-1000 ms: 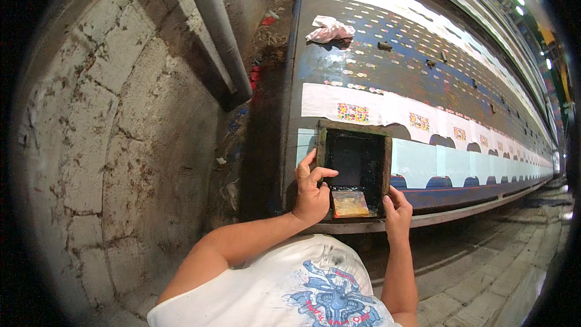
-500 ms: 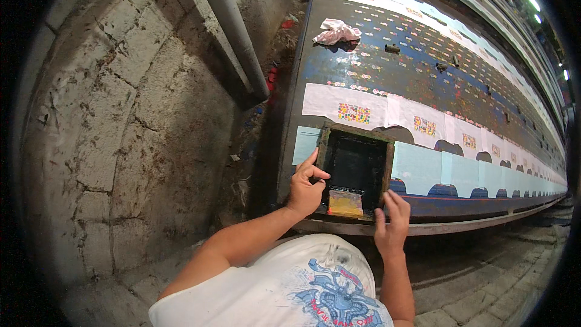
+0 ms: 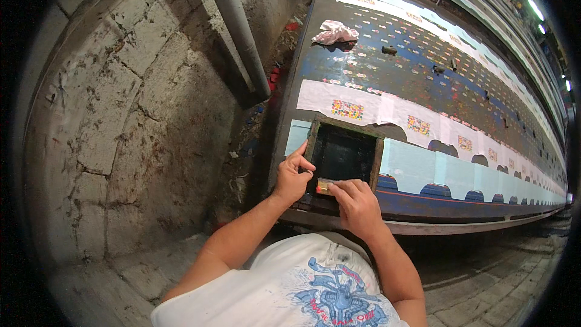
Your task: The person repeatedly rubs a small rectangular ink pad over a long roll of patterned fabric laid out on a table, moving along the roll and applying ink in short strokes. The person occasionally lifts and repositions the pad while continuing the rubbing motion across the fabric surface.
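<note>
A dark screen-printing frame [image 3: 377, 156] with a worn wooden rim lies over the pale blue cloth at the near left corner of the long table. My left hand [image 3: 292, 179] grips its left side, thumb inward and index finger stretched along the rim. Inside the near end of the frame, my right hand [image 3: 361, 207] has its fingers closed over a squeegee [image 3: 325, 187] with a yellowish, red-marked body. The hand covers most of the squeegee. Dark mesh or ink fills the frame's interior.
White cloth pieces [image 3: 396, 110] with colourful printed blocks run in a row beyond the light blue pieces [image 3: 411, 163]. A crumpled pinkish rag [image 3: 334, 33] lies on the dark table [image 3: 387, 75]. A grey pipe [image 3: 237, 30] and a stained wall [image 3: 121, 121] stand to the left.
My right hand has left the frame's right rim, moved left into the frame and closed on the squeegee, which now stands more upright. My left hand stays at the left rim.
</note>
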Demonstrator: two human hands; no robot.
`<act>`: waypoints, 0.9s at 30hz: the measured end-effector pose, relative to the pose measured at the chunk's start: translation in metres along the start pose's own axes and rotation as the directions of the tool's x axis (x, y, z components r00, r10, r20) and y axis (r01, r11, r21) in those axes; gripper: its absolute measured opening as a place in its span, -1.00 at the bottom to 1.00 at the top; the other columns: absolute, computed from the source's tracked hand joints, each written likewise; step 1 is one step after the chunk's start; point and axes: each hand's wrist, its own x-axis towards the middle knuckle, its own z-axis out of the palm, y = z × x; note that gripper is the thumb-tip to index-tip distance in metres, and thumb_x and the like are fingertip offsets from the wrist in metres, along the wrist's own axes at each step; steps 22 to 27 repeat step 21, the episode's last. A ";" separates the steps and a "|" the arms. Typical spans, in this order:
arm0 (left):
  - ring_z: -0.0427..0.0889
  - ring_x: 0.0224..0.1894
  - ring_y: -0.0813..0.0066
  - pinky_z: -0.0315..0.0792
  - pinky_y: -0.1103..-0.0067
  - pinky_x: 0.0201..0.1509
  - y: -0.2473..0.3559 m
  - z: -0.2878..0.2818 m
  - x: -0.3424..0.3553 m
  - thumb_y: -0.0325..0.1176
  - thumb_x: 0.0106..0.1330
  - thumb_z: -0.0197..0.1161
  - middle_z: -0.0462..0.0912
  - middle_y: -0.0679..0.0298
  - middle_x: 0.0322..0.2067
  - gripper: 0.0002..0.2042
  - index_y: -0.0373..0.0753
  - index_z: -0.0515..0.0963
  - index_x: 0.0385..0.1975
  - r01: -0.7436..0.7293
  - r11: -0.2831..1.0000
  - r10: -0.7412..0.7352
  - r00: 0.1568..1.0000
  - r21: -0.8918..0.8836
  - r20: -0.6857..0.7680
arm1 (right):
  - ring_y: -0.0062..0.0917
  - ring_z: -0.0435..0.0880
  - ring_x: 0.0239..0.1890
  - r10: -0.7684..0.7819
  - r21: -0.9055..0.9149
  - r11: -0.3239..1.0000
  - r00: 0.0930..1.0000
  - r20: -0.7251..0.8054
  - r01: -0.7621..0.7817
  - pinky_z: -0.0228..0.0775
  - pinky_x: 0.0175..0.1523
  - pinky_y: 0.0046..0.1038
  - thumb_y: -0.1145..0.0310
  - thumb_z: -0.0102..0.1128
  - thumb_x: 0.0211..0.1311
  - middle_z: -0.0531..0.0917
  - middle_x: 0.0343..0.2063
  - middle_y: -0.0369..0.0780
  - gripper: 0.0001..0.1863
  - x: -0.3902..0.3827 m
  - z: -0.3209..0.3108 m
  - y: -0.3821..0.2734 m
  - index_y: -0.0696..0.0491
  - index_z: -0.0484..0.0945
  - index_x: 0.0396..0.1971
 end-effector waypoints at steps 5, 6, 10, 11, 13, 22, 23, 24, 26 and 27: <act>0.38 0.72 0.04 0.34 0.37 0.62 0.003 -0.002 0.002 -0.80 0.15 0.34 0.35 -0.40 0.63 -0.78 -0.26 0.70 -0.42 0.002 0.991 -0.001 1.000 -0.135 0.008 | -0.14 0.72 0.10 -0.078 -0.012 0.997 0.993 0.086 0.080 0.59 0.24 -0.14 0.60 0.43 0.09 0.77 0.06 -0.12 -0.41 -0.001 0.009 0.019 0.12 0.71 0.22; 0.38 0.72 0.04 0.34 0.37 0.62 0.007 -0.003 0.001 -0.80 0.15 0.34 0.34 -0.42 0.63 -0.78 -0.26 0.70 -0.42 0.030 0.990 -0.028 1.000 -0.139 0.012 | -0.14 0.72 0.10 -0.088 -0.009 0.996 0.992 0.096 0.089 0.59 0.24 -0.14 0.60 0.43 0.08 0.77 0.05 -0.12 -0.41 0.000 0.007 0.019 0.13 0.71 0.22; 0.38 0.71 0.06 0.33 0.39 0.64 0.011 -0.003 0.002 -0.81 0.15 0.32 0.31 -0.38 0.65 -0.78 -0.28 0.69 -0.41 0.066 0.993 -0.065 0.998 -0.100 0.017 | -0.14 0.71 0.08 -0.120 0.005 0.993 0.985 0.122 0.120 0.60 0.24 -0.15 0.59 0.44 0.06 0.76 0.03 -0.11 -0.41 0.003 0.006 0.023 0.14 0.72 0.20; 0.39 0.71 0.07 0.33 0.40 0.64 0.009 -0.004 0.001 -0.81 0.16 0.31 0.31 -0.36 0.66 -0.78 -0.29 0.70 -0.39 0.061 0.994 -0.060 0.998 -0.089 0.019 | -0.14 0.71 0.08 -0.121 0.005 0.993 0.984 0.130 0.121 0.60 0.24 -0.16 0.59 0.45 0.05 0.76 0.02 -0.11 -0.41 0.003 0.007 0.022 0.15 0.72 0.20; 0.41 0.69 0.08 0.33 0.40 0.65 0.006 -0.008 0.001 -0.80 0.18 0.29 0.33 -0.31 0.67 -0.75 -0.32 0.74 -0.27 0.043 0.998 -0.042 0.999 -0.051 0.017 | -0.14 0.71 0.07 -0.128 0.000 0.991 0.973 0.194 0.131 0.61 0.25 -0.18 0.60 0.44 0.04 0.75 0.02 -0.11 -0.41 0.008 0.000 0.020 0.15 0.73 0.19; 0.60 0.56 0.14 0.43 0.33 0.65 0.005 -0.008 0.005 -0.65 0.28 0.38 0.48 -0.01 0.63 -0.21 -0.27 0.48 0.62 -0.087 0.888 0.072 0.996 0.452 0.051 | -0.04 0.76 0.14 0.020 0.077 0.996 0.966 0.257 -0.042 0.65 0.27 -0.10 0.65 0.37 0.25 0.78 -0.04 0.01 -0.60 0.050 -0.025 0.070 0.16 0.77 0.10; 0.60 0.56 0.14 0.43 0.33 0.65 0.005 -0.008 0.005 -0.65 0.28 0.38 0.48 -0.01 0.63 -0.21 -0.27 0.48 0.62 -0.087 0.888 0.072 0.996 0.452 0.051 | -0.04 0.76 0.14 0.020 0.077 0.996 0.966 0.257 -0.042 0.65 0.27 -0.10 0.65 0.37 0.25 0.78 -0.04 0.01 -0.60 0.050 -0.025 0.070 0.16 0.77 0.10; 0.60 0.56 0.14 0.43 0.33 0.65 0.005 -0.008 0.005 -0.65 0.28 0.38 0.48 -0.01 0.63 -0.21 -0.27 0.48 0.62 -0.087 0.888 0.072 0.996 0.452 0.051 | -0.04 0.76 0.14 0.020 0.077 0.996 0.966 0.257 -0.042 0.65 0.27 -0.10 0.65 0.37 0.25 0.78 -0.04 0.01 -0.60 0.050 -0.025 0.070 0.16 0.77 0.10; 0.60 0.56 0.14 0.43 0.33 0.65 0.005 -0.008 0.005 -0.65 0.28 0.38 0.48 -0.01 0.63 -0.21 -0.27 0.48 0.62 -0.087 0.888 0.072 0.996 0.452 0.051 | -0.04 0.76 0.14 0.020 0.077 0.996 0.966 0.257 -0.042 0.65 0.27 -0.10 0.65 0.37 0.25 0.78 -0.04 0.01 -0.60 0.050 -0.025 0.070 0.16 0.77 0.10; 0.60 0.56 0.14 0.43 0.33 0.65 0.005 -0.008 0.005 -0.65 0.28 0.38 0.48 -0.01 0.63 -0.21 -0.27 0.48 0.62 -0.087 0.888 0.072 0.996 0.452 0.051 | -0.04 0.76 0.14 0.020 0.077 0.996 0.966 0.257 -0.042 0.65 0.27 -0.10 0.65 0.37 0.25 0.78 -0.04 0.01 -0.60 0.050 -0.025 0.070 0.16 0.77 0.10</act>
